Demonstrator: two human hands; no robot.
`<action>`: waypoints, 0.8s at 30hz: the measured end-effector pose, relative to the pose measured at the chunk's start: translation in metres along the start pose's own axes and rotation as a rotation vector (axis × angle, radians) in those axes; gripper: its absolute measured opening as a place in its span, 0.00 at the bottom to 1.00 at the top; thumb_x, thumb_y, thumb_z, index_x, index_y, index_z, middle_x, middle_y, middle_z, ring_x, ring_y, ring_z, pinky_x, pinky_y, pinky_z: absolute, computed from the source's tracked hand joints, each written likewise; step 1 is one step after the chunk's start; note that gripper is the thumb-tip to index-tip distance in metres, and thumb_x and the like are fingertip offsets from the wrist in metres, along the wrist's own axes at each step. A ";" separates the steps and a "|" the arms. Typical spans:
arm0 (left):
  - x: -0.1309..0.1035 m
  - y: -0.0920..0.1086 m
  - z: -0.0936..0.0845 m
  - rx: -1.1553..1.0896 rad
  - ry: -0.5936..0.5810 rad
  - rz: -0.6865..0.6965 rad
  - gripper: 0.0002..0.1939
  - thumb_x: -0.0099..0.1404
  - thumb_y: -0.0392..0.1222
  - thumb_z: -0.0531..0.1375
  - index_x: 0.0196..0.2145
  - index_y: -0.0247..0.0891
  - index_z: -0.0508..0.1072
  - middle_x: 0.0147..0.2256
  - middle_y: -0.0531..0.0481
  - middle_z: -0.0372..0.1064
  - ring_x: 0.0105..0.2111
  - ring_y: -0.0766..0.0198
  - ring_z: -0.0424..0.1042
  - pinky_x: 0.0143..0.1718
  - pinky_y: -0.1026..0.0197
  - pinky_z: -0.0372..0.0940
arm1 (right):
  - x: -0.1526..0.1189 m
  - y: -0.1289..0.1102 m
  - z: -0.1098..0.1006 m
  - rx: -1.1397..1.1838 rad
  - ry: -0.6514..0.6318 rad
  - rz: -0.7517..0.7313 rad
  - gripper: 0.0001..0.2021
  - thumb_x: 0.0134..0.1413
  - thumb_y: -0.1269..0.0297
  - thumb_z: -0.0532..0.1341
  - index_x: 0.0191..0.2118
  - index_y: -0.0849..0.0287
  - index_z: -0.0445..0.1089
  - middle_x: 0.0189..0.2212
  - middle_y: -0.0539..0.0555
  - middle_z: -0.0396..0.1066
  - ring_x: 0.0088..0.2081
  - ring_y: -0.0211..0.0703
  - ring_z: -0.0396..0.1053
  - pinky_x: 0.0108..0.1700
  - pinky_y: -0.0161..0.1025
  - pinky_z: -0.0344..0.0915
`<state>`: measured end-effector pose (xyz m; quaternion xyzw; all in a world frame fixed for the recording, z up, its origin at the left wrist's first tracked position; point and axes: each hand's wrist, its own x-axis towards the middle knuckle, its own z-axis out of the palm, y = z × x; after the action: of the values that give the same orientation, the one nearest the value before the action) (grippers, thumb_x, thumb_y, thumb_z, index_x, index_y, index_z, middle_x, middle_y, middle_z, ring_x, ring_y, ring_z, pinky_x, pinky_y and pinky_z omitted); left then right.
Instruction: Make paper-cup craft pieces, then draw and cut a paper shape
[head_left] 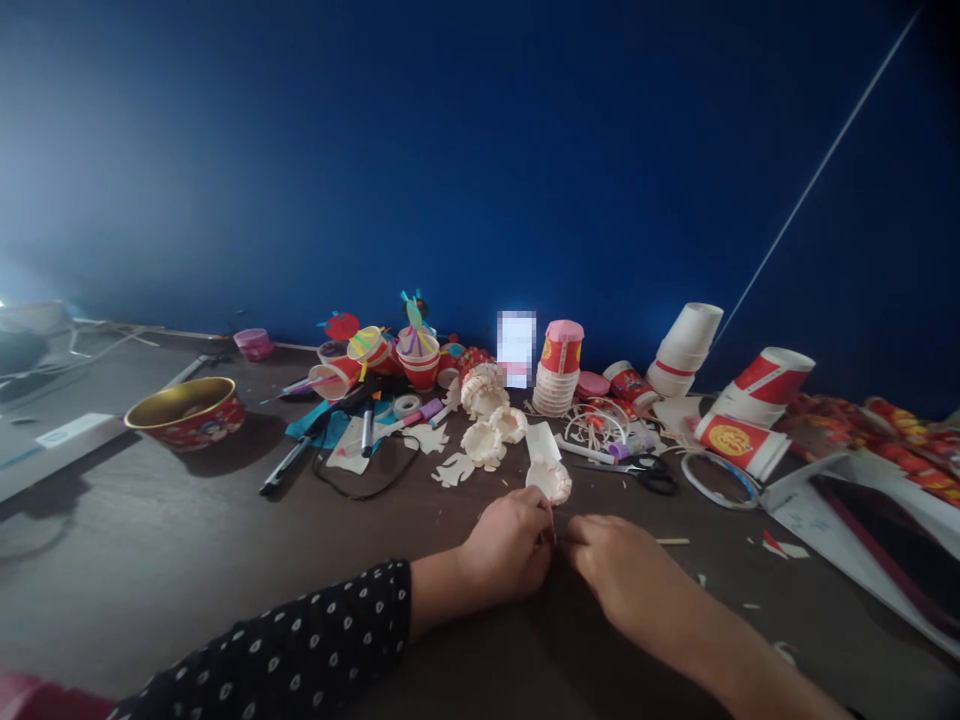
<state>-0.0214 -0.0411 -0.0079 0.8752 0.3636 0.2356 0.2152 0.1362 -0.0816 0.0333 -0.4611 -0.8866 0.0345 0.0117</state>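
My left hand (514,545) is closed near the table's middle, its fingers pinched together around something too small and hidden to make out. Close to its right, my right hand (611,560) has its fingers pressed together, and what they hold is hidden too. The fingertips of both hands nearly meet. Just beyond them lies a pale, crumpled cup-shaped piece (550,482), with a white paper piece (541,442) behind it. More cup-shaped pieces (484,444) lie farther back. A thin pale stick (673,541) shows beyond my right hand.
A red bowl with a gold inside (187,412) stands at the left. Black scissors (655,474), a ring of tape (721,480) and stacked paper cups (557,375) lie or stand behind my hands. A marker (367,428) is left of centre; a white box (862,540) is at right.
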 end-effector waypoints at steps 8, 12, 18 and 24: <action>0.001 0.001 0.000 -0.002 0.003 -0.017 0.07 0.49 0.26 0.54 0.24 0.35 0.68 0.32 0.46 0.67 0.35 0.61 0.67 0.38 0.63 0.63 | -0.001 -0.006 -0.005 -0.029 -0.064 0.009 0.16 0.56 0.80 0.50 0.37 0.64 0.75 0.36 0.60 0.74 0.38 0.46 0.70 0.43 0.40 0.62; 0.000 0.001 -0.001 0.007 0.022 -0.061 0.07 0.48 0.27 0.56 0.27 0.34 0.68 0.30 0.47 0.67 0.33 0.61 0.66 0.34 0.63 0.62 | -0.001 -0.007 -0.005 -0.046 -0.057 0.022 0.15 0.56 0.79 0.50 0.35 0.64 0.75 0.36 0.60 0.74 0.37 0.45 0.70 0.41 0.39 0.62; 0.000 -0.001 0.000 -0.023 0.020 -0.011 0.06 0.49 0.27 0.55 0.23 0.35 0.67 0.30 0.46 0.67 0.34 0.61 0.67 0.35 0.63 0.62 | 0.001 -0.007 -0.005 -0.068 -0.069 0.023 0.15 0.56 0.79 0.51 0.37 0.63 0.75 0.37 0.59 0.74 0.37 0.45 0.70 0.42 0.38 0.61; -0.001 -0.002 0.001 -0.012 0.058 0.004 0.06 0.49 0.27 0.54 0.25 0.35 0.67 0.29 0.47 0.66 0.32 0.61 0.66 0.34 0.63 0.61 | 0.001 -0.005 -0.002 -0.083 -0.047 0.030 0.15 0.57 0.79 0.50 0.37 0.64 0.75 0.37 0.59 0.73 0.36 0.43 0.70 0.41 0.37 0.61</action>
<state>-0.0222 -0.0411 -0.0098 0.8674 0.3667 0.2632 0.2093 0.1311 -0.0836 0.0353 -0.4733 -0.8804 0.0085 -0.0286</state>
